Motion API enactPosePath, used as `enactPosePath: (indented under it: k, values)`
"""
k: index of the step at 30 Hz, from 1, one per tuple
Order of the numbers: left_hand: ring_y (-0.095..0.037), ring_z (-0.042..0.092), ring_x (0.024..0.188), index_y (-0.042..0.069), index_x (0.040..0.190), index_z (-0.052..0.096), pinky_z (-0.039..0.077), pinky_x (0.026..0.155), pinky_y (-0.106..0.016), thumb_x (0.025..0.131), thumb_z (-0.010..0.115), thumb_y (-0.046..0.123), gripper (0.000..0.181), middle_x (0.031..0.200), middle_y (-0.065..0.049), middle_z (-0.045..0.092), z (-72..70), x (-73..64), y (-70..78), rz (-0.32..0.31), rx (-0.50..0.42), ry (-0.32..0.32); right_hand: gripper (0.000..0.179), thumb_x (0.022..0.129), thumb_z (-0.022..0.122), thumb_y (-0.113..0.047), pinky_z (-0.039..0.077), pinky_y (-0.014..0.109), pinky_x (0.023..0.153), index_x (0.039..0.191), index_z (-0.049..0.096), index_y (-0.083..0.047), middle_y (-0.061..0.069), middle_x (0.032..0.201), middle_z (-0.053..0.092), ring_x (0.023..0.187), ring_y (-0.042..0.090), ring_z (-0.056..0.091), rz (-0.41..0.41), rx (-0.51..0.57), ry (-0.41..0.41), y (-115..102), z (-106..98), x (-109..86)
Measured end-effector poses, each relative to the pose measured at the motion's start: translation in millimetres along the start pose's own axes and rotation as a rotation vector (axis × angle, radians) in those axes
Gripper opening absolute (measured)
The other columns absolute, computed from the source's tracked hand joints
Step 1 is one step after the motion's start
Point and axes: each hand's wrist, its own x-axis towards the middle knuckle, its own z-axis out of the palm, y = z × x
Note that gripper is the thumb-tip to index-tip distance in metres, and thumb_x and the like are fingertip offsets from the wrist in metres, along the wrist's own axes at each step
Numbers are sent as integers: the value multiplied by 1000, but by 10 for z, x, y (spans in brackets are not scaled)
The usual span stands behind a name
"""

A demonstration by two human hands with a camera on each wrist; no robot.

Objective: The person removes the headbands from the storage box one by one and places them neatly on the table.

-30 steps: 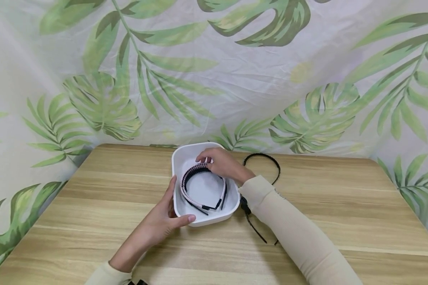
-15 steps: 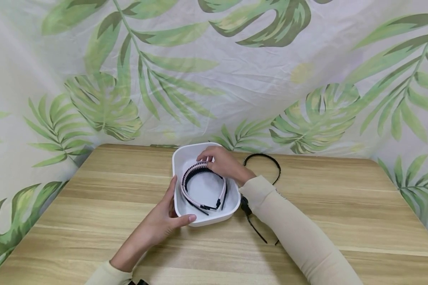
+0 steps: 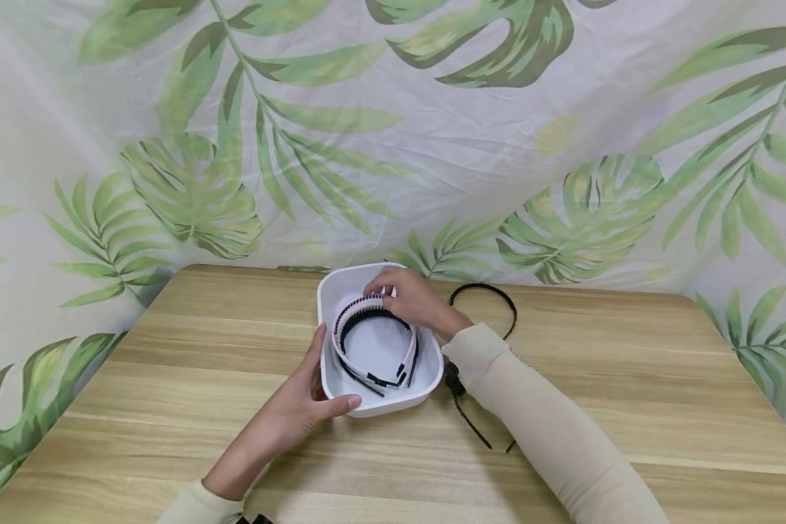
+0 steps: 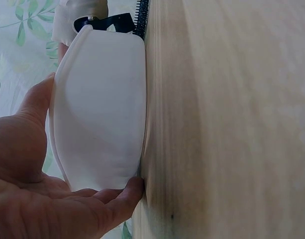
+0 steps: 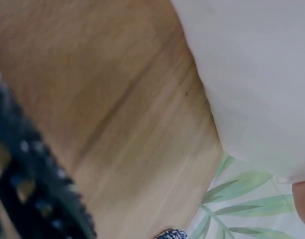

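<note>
A white plastic basin (image 3: pixel 426 384) stands on the table. My left hand (image 3: pixel 284 415) grips its near left corner, thumb on the front side and fingers along the left. In the left wrist view, the hand spans the basin's wall (image 4: pixel 100 109). Inside lie a pale pink headband (image 3: pixel 335 338) with dark ends and a black toothed headband (image 3: pixel 364 314), nested together. My right hand (image 3: pixel 409 297) reaches in from the right and pinches the pale pink headband at its top. The right wrist view shows the basin's outer side (image 5: pixel 256 74); the fingertips are out of its frame.
Right of the basin, partly under the right sleeve (image 3: pixel 537 415), lie dark headbands (image 3: pixel 512 313) on the wooden table (image 3: pixel 170 378). One has a black ornament (image 3: pixel 454 380). Behind the table hangs a leaf-printed cloth (image 3: pixel 452 167).
The top of the pale pink headband has shifted slightly up and back with my right hand, showing more of the black one beneath. My left hand keeps its grip on the basin.
</note>
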Motion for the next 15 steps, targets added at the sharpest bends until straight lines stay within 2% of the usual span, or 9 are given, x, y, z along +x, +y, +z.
enactPosePath:
  k: [15]
  values:
    - [-31, 31, 156, 18, 168, -15, 38, 118, -40, 90, 85, 21, 127, 174, -21, 15, 7, 5, -10, -7, -3, 3, 37, 88, 56, 10, 51, 25, 81, 116, 78, -1, 14, 106, 74, 92, 21, 64, -25, 61, -10, 16, -110, -28]
